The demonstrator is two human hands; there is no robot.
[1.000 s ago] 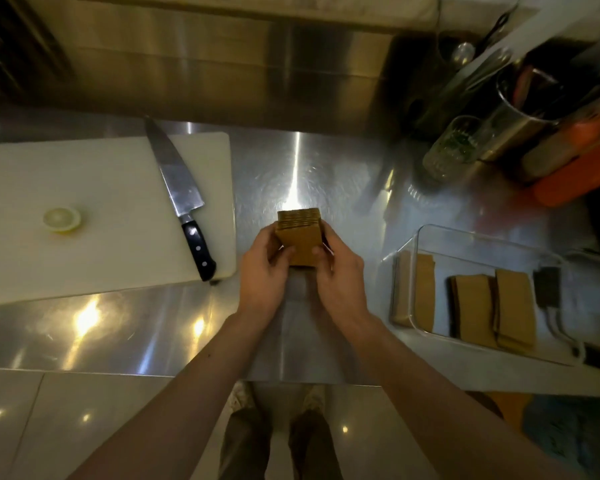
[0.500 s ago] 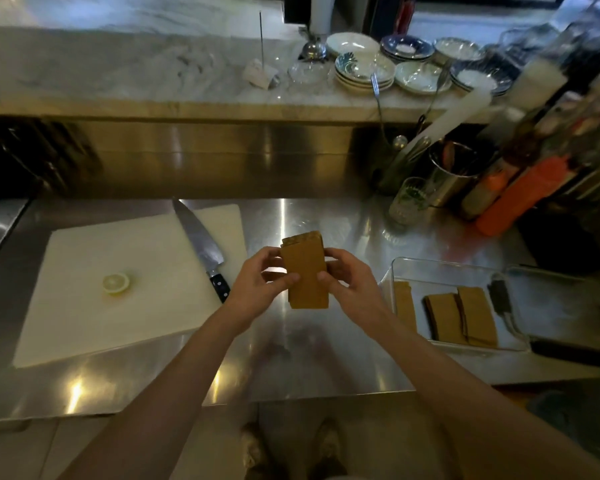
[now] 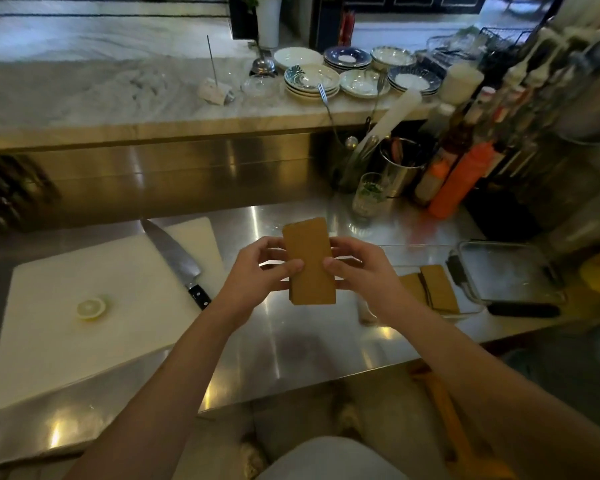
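Note:
A stack of brown paper napkins [image 3: 310,261] stands upright in the air above the steel counter [image 3: 291,341]. My left hand [image 3: 257,271] grips its left edge, thumb on the front face. My right hand [image 3: 357,268] grips its right edge the same way. Just right of my right hand, a clear rectangular container [image 3: 465,308] holds more brown napkins [image 3: 437,287] lying flat.
A white cutting board [image 3: 94,306] at the left carries a chef's knife [image 3: 177,261] and a lemon half [image 3: 90,308]. A clear lid [image 3: 506,271], orange squeeze bottles [image 3: 459,181], a glass [image 3: 369,194] and a utensil pot [image 3: 400,164] crowd the right. Plates [image 3: 312,81] sit on the marble ledge.
Both hands have lifted the napkin stack off the counter and turned it upright, its broad face toward me. The view has tilted up to show the marble ledge.

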